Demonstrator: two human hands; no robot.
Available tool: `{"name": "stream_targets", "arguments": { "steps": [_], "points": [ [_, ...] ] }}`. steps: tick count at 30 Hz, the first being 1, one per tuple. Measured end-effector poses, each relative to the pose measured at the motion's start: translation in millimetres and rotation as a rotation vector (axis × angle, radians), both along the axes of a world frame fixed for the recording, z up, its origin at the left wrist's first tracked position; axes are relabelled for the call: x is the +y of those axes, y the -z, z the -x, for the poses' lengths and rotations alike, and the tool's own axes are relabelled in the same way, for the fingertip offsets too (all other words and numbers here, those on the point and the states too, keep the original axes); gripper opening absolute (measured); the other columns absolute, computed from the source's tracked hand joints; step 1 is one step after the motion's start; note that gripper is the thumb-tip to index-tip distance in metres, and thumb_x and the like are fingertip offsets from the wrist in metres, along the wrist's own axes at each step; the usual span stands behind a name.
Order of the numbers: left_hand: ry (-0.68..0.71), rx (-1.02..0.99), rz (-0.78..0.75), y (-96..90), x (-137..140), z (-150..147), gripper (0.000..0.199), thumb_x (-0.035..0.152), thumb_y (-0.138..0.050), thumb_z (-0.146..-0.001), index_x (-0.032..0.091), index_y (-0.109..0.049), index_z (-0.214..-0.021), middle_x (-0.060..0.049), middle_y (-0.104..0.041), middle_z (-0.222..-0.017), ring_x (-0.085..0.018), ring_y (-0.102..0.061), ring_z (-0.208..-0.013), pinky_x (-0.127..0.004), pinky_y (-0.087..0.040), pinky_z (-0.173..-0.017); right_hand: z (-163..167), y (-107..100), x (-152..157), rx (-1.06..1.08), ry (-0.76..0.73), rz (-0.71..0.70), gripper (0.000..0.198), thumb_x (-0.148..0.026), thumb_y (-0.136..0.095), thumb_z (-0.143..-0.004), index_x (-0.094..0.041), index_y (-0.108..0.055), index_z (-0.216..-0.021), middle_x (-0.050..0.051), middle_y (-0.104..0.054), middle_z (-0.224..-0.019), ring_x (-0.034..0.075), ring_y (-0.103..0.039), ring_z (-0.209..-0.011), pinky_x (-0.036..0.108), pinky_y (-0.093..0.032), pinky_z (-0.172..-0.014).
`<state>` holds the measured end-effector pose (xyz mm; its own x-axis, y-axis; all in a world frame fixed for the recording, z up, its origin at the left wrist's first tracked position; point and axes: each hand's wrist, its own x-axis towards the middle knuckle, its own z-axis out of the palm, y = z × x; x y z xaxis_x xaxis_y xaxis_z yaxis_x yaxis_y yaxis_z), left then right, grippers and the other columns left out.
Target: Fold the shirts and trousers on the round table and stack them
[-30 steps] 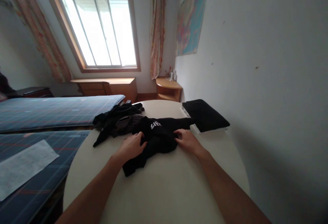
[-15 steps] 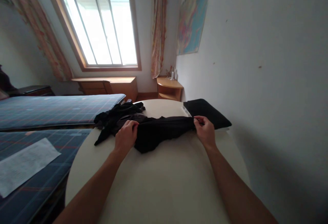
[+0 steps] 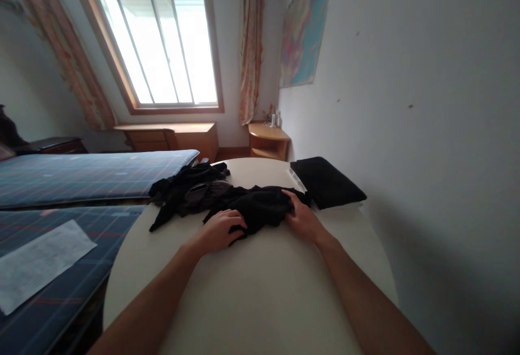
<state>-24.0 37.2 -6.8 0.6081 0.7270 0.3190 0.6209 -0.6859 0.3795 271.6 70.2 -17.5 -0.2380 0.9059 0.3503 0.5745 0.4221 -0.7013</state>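
A black garment (image 3: pixel 264 209) lies bunched across the round table. My left hand (image 3: pixel 222 229) is at its near left corner, with fingers curled over the fabric. On the right part of the same garment, my right hand (image 3: pixel 299 215) grips the cloth with bent fingers, the thumb lower down. Fabric hides some of the fingertips. Left of my hands is a crumpled pile of dark clothes (image 3: pixel 182 184), touching the garment. A flat folded black cloth (image 3: pixel 329 182) sits on something pale at the right, close beyond my right hand.
The round cream table (image 3: pixel 268 301) stands beside the white wall (image 3: pixel 439 182). To the left are two plaid mattresses (image 3: pixel 101 176), the nearer with a white sheet of paper (image 3: pixel 44 263). A wooden corner shelf (image 3: pixel 268 132) and a low desk (image 3: pixel 195 136) are at the back.
My hands have moved closer together. The garment, stretched taut between them before, now lies slack and bunched. The clothes pile and folded cloth look unmoved.
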Motion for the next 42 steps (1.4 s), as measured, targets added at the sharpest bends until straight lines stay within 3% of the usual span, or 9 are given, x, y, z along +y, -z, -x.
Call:
{"name": "stream_targets", "arguments": {
  "steps": [4, 10, 18, 23, 26, 30, 33, 38, 42],
  "points": [
    [-0.198, -0.349, -0.062, -7.8, 5, 6, 0.013, 0.029, -0.06, -0.087, 0.022, -0.069, -0.093, -0.004, -0.07, -0.096, -0.018, -0.063, -0.089, -0.03, -0.048, -0.085, -5, -11, 6, 0.233, 0.201, -0.097, 0.045, -0.027, -0.052, -0.084, -0.018, -0.052, -0.128, 0.004, -0.066, -0.09, 0.019, -0.064, -0.079, 0.033, -0.052, -0.077],
    [-0.559, -0.66, 0.034, -6.9, 16, 11, 0.028, 0.042, -0.059, -0.083, 0.017, -0.066, -0.092, 0.001, -0.063, -0.071, -0.014, -0.054, -0.058, -0.024, -0.042, -0.054, -15, -18, 11, 0.516, 0.366, -0.162, 0.045, -0.048, -0.064, -0.081, -0.018, -0.054, -0.113, 0.004, -0.063, -0.083, 0.02, -0.063, -0.075, 0.035, -0.054, -0.072],
    [-0.397, -0.34, -0.223, 9.0, 20, 17, 0.033, 0.016, -0.05, -0.086, 0.023, -0.068, -0.112, -0.006, -0.064, -0.113, -0.019, -0.061, -0.094, -0.035, -0.049, -0.091, -8, 3, 0, 0.153, -0.083, 0.068, 0.087, -0.038, -0.077, -0.07, -0.02, -0.026, -0.137, 0.017, -0.051, -0.135, 0.028, -0.056, -0.122, 0.045, -0.042, -0.108],
    [-0.166, -0.177, -0.2, 8.5, 19, 20, 0.027, 0.018, -0.048, -0.092, 0.026, -0.073, -0.094, -0.004, -0.067, -0.109, -0.02, -0.058, -0.105, -0.035, -0.046, -0.096, -8, -6, -16, -0.164, -0.152, 0.211, 0.086, -0.044, -0.088, -0.052, -0.022, -0.045, -0.123, 0.014, -0.043, -0.136, 0.033, -0.049, -0.127, 0.043, -0.04, -0.108],
    [-0.194, -0.105, -0.137, 11.0, 19, 21, 0.023, 0.021, -0.052, -0.092, 0.028, -0.072, -0.101, -0.003, -0.07, -0.103, -0.021, -0.06, -0.099, -0.034, -0.048, -0.089, -7, -7, -17, -0.238, -0.216, 0.196, 0.073, -0.04, -0.089, -0.053, -0.026, -0.057, -0.117, 0.009, -0.04, -0.141, 0.031, -0.043, -0.132, 0.042, -0.036, -0.111],
    [-0.248, -0.123, -0.111, 11.4, 20, 23, 0.019, 0.027, -0.054, -0.092, 0.027, -0.071, -0.099, -0.003, -0.07, -0.101, -0.022, -0.061, -0.098, -0.033, -0.048, -0.087, -7, -2, -9, -0.251, -0.234, 0.047, 0.022, -0.027, -0.077, -0.069, -0.023, -0.067, -0.088, 0.008, -0.053, -0.131, 0.028, -0.049, -0.127, 0.041, -0.037, -0.109],
    [-0.387, -0.304, -0.142, 8.5, 25, 26, 0.02, 0.03, -0.05, -0.092, 0.023, -0.069, -0.093, -0.005, -0.069, -0.096, -0.021, -0.063, -0.09, -0.033, -0.049, -0.084, -14, -3, 1, -0.175, -0.138, -0.041, 0.003, -0.023, -0.067, -0.076, -0.022, -0.065, -0.079, 0.009, -0.061, -0.125, 0.027, -0.055, -0.122, 0.041, -0.04, -0.106],
    [-0.734, -0.686, -0.072, 6.2, 36, 38, 0.025, 0.035, -0.05, -0.087, 0.017, -0.066, -0.096, -0.004, -0.067, -0.081, -0.019, -0.062, -0.069, -0.03, -0.05, -0.067, -34, -13, 11, 0.083, 0.246, -0.133, 0.018, -0.031, -0.056, -0.083, -0.02, -0.065, -0.093, 0.009, -0.072, -0.098, 0.023, -0.068, -0.087, 0.035, -0.051, -0.081],
    [-0.756, -0.754, -0.031, 4.3, 34, 35, 0.024, 0.036, -0.053, -0.083, 0.017, -0.064, -0.091, -0.004, -0.066, -0.082, -0.018, -0.063, -0.07, -0.028, -0.049, -0.065, -39, -16, 12, 0.088, 0.472, -0.187, 0.023, -0.037, -0.058, -0.081, -0.018, -0.068, -0.087, 0.004, -0.067, -0.072, 0.019, -0.062, -0.064, 0.03, -0.047, -0.064]
  ]
}}
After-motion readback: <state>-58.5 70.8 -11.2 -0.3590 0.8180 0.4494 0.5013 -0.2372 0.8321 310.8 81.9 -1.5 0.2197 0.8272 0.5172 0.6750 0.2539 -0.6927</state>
